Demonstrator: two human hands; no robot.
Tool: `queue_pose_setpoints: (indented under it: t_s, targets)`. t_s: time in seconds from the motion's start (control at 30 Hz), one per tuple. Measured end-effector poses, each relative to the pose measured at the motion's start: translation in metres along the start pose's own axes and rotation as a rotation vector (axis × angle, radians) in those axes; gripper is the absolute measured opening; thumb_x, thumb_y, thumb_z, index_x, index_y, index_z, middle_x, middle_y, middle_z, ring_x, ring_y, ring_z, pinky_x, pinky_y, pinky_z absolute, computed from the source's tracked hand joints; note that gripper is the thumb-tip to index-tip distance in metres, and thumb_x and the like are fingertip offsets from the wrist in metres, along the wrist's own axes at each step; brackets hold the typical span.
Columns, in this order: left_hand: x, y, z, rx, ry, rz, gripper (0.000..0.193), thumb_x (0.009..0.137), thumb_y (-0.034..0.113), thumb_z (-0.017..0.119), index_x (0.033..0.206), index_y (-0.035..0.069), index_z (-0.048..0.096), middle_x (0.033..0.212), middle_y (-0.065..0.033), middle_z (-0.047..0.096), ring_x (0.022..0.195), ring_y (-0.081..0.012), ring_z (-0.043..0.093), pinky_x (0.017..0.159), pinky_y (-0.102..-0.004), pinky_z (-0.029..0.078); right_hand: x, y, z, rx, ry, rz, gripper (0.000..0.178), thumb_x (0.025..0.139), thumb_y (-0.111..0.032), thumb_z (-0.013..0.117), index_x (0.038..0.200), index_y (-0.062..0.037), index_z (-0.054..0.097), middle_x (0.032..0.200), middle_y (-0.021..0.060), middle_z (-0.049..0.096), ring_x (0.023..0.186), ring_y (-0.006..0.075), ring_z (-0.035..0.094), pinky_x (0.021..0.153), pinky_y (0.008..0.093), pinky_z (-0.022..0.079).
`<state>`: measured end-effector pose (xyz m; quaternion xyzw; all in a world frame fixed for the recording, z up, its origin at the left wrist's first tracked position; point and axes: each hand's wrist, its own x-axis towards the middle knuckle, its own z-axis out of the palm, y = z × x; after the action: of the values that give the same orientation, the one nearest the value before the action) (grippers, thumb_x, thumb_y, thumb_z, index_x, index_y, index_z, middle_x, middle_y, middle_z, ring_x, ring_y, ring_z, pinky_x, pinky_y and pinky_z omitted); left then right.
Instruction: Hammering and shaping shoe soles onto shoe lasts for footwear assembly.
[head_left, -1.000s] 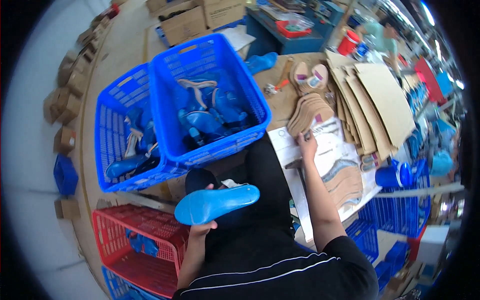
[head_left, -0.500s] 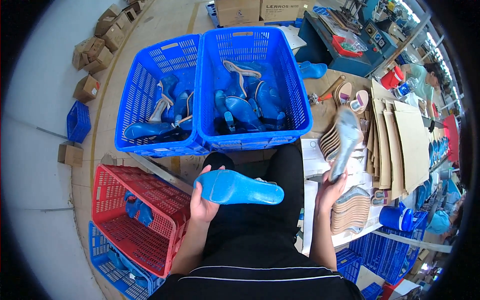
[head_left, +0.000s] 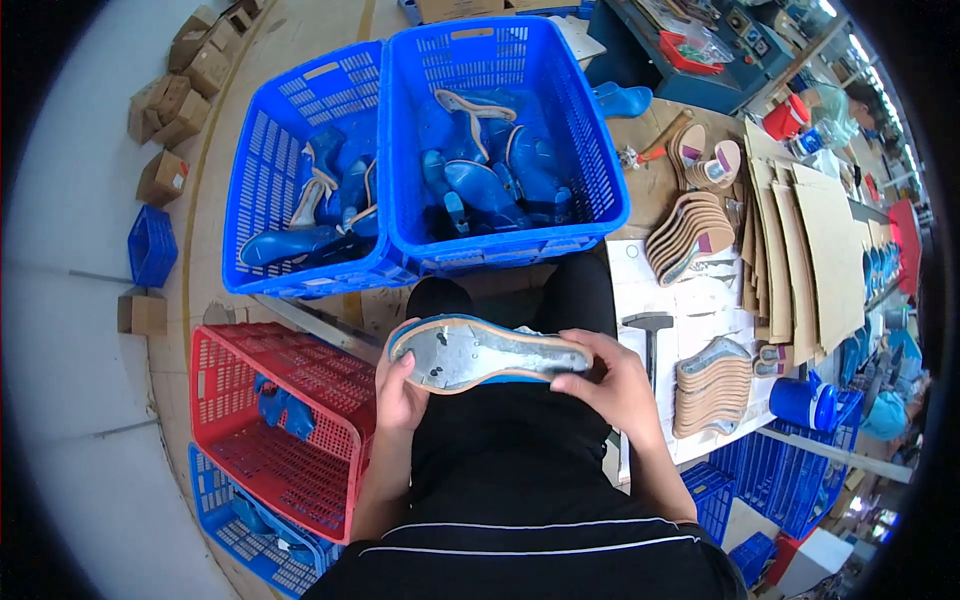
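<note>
In front of my lap, a grey-faced insole with a tan edge lies over the sole of a blue shoe last. Only a thin blue border of the last shows around it. My left hand grips the wide toe end, thumb on the insole's face. My right hand pinches the narrow heel end between thumb and fingers. A hammer and a stack of insoles lie on the white-covered table to the right; another insole stack is farther back.
Two blue crates ahead hold several blue lasts. A tipped red crate and a blue crate stand on the left. Cardboard sheets and a blue jug are at the right. Cartons line the wall.
My right hand has brought the insole leftward from above the table onto the blue last. The last's plain blue sole is now covered. The view has shifted slightly.
</note>
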<state>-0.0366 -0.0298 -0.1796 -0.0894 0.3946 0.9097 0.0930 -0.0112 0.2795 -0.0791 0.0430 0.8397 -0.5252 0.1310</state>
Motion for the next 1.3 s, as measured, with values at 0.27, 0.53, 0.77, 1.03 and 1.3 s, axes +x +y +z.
queue_pose_setpoints:
  t_s: [0.27,0.53,0.77,1.03,1.3]
  targets:
    - [-0.003,0.015,-0.018,0.252,0.016,0.025,0.043,0.102,0.016,0.065,0.138,-0.006,0.059,0.128,-0.0143,0.071,0.12,-0.0217,0.067,0.107,-0.0345,0.05,-0.006,0.003,0.01,-0.371,0.078,-0.213,0.062,0.08,-0.02,0.092,0.134,-0.0057,0.065,0.127,0.0157,0.06,0.116,0.0373,0.064,0.098,0.0452,0.055]
    - [0.0,0.065,0.003,0.77,-0.277,0.097,0.064,0.092,0.009,0.078,0.151,-0.003,0.055,0.146,-0.0185,0.063,0.128,-0.025,0.064,0.112,-0.0375,0.048,0.004,0.015,0.007,-0.222,0.018,-0.295,0.058,0.082,-0.014,0.088,0.134,-0.0032,0.063,0.132,0.016,0.066,0.125,0.0367,0.064,0.105,0.0447,0.055]
    - [0.012,0.107,0.083,1.66,-0.755,0.293,0.069,0.074,0.029,0.094,0.14,0.029,0.072,0.157,-0.0149,0.05,0.134,-0.0384,0.058,0.108,-0.0492,0.053,0.004,0.02,0.004,-0.225,0.042,-0.289,0.06,0.079,-0.014,0.091,0.131,-0.005,0.065,0.13,0.0141,0.068,0.12,0.0358,0.067,0.101,0.0438,0.056]
    - [0.01,0.106,0.09,1.864,-0.828,0.272,0.067,0.072,0.029,0.096,0.136,0.031,0.075,0.156,-0.0149,0.052,0.133,-0.0387,0.06,0.103,-0.0488,0.057,0.011,0.066,-0.007,0.178,-0.073,-0.286,0.07,0.08,-0.017,0.093,0.143,-0.0031,0.065,0.132,0.0129,0.069,0.116,0.0254,0.07,0.098,0.0356,0.056]
    - [0.012,0.103,0.085,1.894,-0.853,0.304,0.073,0.071,0.031,0.097,0.139,0.031,0.072,0.157,-0.0147,0.052,0.129,-0.0392,0.06,0.099,-0.0499,0.06,0.013,0.113,0.015,0.771,-0.127,-0.108,0.046,0.097,-0.01,0.078,0.142,-0.0042,0.069,0.13,0.0075,0.071,0.118,0.0167,0.069,0.1,0.0311,0.056]
